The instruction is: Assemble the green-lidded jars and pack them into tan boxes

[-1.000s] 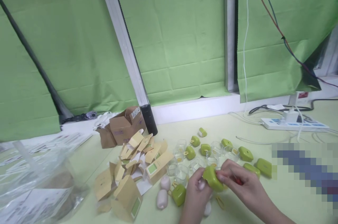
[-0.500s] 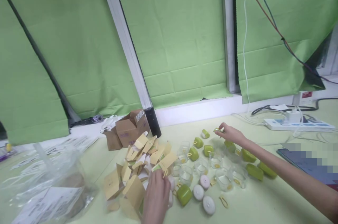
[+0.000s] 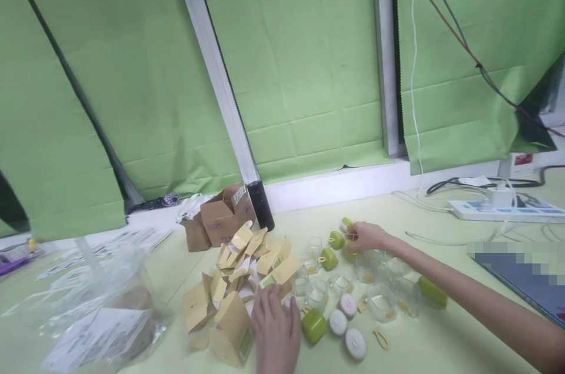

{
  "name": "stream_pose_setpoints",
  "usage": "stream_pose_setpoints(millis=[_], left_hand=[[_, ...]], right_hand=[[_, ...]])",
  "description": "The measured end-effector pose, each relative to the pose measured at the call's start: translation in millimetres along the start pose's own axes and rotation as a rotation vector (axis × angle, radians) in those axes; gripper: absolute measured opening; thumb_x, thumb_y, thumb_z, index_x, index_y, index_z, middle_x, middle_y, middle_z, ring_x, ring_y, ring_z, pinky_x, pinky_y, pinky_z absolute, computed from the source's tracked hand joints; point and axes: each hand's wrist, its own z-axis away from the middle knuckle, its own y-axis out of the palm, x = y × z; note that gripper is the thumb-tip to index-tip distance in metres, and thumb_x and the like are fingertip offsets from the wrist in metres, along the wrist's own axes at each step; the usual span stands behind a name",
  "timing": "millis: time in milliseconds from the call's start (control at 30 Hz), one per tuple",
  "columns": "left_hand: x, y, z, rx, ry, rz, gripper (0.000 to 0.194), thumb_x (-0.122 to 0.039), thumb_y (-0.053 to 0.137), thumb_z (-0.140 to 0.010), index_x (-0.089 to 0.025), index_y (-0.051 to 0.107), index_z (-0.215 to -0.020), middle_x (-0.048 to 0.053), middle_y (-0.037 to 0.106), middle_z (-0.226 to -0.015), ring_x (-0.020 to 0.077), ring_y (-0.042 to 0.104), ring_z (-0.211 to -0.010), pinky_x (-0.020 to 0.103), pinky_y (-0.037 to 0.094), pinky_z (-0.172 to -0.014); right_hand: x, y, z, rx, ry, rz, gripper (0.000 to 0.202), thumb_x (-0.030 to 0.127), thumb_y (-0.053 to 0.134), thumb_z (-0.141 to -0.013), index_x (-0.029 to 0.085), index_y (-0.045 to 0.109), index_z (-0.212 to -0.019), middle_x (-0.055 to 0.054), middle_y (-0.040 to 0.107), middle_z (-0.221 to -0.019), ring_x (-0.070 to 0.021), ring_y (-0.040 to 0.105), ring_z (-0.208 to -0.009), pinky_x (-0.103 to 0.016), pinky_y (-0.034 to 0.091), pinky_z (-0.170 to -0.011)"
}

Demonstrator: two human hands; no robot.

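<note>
My left hand is at the right edge of a heap of opened yellow cartons, fingers bent; whatever lies under its fingertips is hidden. Farther back on the right, my right hand has its fingers pinched together among green cases, and what they grip is too small to make out. Green cases with yellow loops lie beside its fingertips. Between the hands are clear cups, a green case and several round white pieces. One yellow loop lies near the front.
At the left is a clear plastic bag with a label. A brown cardboard box and a black cylinder stand by the wall. A power strip and a dark tablet-like device are at the right.
My right hand has moved left and slightly down toward the green cases. My left hand has shifted slightly right, and the yellow loop at its fingertips no longer shows. The view has shifted a little.
</note>
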Motion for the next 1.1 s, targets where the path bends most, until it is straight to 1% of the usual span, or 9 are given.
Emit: stream_pose_setpoints(millis=[100,233,333,433,567,767,900,1000,1100], left_hand=[[-39,1.3,-10,0.156,-0.017,0.360,0.028,-0.030,0.048,-0.083,-0.017,0.054,-0.106,0.014,0.055,-0.109,0.0293,0.043,-0.110,0.046,0.029,-0.096],[-90,8.3,-26,0.511,-0.202,0.821,0.062,-0.035,0.061,-0.077,-0.024,0.034,-0.132,0.013,0.042,-0.132,0.0253,0.048,-0.108,0.037,0.038,-0.089],[-108,18.6,-29,0.539,-0.299,1.160,0.055,-0.034,0.068,-0.072,-0.021,0.042,-0.119,0.011,0.052,-0.117,0.0211,0.054,-0.095,0.031,0.041,-0.081],[-105,27.5,-23,0.505,-0.486,1.463,0.050,-0.032,0.074,-0.066,-0.022,0.040,-0.101,0.003,0.059,-0.090,0.0134,0.054,-0.074,0.025,0.041,-0.067],[-96,31.2,-11,0.576,-0.748,1.663,0.046,-0.026,0.072,-0.070,-0.022,0.036,-0.099,0.002,0.059,-0.092,0.0053,0.047,-0.057,0.020,0.033,-0.054],[-99,33.2,-3,0.651,-0.750,1.760,0.047,-0.029,0.069,-0.072,-0.019,0.043,-0.110,-0.001,0.055,-0.079,0.0070,0.047,-0.058,0.021,0.036,-0.056],[-103,35.4,0,0.683,-0.733,1.742,0.040,-0.029,0.070,-0.072,-0.017,0.050,-0.104,-0.001,0.055,-0.077,0.0084,0.048,-0.062,0.022,0.038,-0.061],[-104,36.6,2,0.657,-0.723,1.736,0.044,-0.027,0.072,-0.070,-0.018,0.050,-0.107,-0.001,0.056,-0.077,0.0091,0.050,-0.063,0.023,0.039,-0.064],[-105,36.2,3,0.626,-0.757,1.719,0.056,-0.027,0.076,-0.066,-0.020,0.047,-0.113,0.000,0.059,-0.083,0.0111,0.054,-0.070,0.024,0.040,-0.068]], right_hand=[[10,-7,19,-0.108,-0.041,-0.140,0.026,0.036,0.053,-0.089,0.014,0.060,-0.101,-0.004,0.063,-0.099,-0.0171,0.061,-0.083,-0.033,0.050,-0.072],[31,-4,63,-0.133,-0.091,-0.349,0.053,0.058,0.037,-0.088,0.013,0.065,-0.084,0.000,0.059,-0.064,-0.0110,0.050,-0.051,-0.024,0.039,-0.046],[37,2,98,-0.134,-0.085,-0.444,0.058,0.062,0.030,-0.088,0.016,0.064,-0.082,-0.001,0.057,-0.065,-0.0110,0.045,-0.048,-0.025,0.036,-0.043],[32,10,125,-0.241,-0.126,-0.512,0.047,0.058,0.031,-0.089,0.020,0.057,-0.076,0.001,0.052,-0.068,-0.0138,0.048,-0.059,-0.026,0.039,-0.053],[25,28,141,-0.157,-0.203,-0.526,0.037,0.051,0.043,-0.088,0.021,0.052,-0.070,0.005,0.042,-0.056,-0.0126,0.041,-0.054,-0.024,0.033,-0.051],[32,46,147,-0.063,-0.218,-0.707,0.036,0.048,0.044,-0.088,0.020,0.059,-0.073,0.000,0.061,-0.068,-0.0148,0.052,-0.064,-0.025,0.040,-0.059],[31,52,147,-0.081,-0.187,-0.851,0.040,0.055,0.049,-0.084,0.019,0.057,-0.068,-0.001,0.061,-0.068,-0.0144,0.055,-0.065,-0.024,0.042,-0.058],[31,58,146,0.030,-0.096,-1.008,0.048,0.064,0.050,-0.077,0.019,0.051,-0.063,0.006,0.045,-0.048,-0.0061,0.035,-0.038,-0.019,0.025,-0.036],[33,60,147,0.149,0.009,-1.151,0.050,0.067,0.053,-0.073,0.020,0.045,-0.061,0.014,0.024,-0.039,-0.0026,0.010,-0.031,-0.019,0.007,-0.032]])
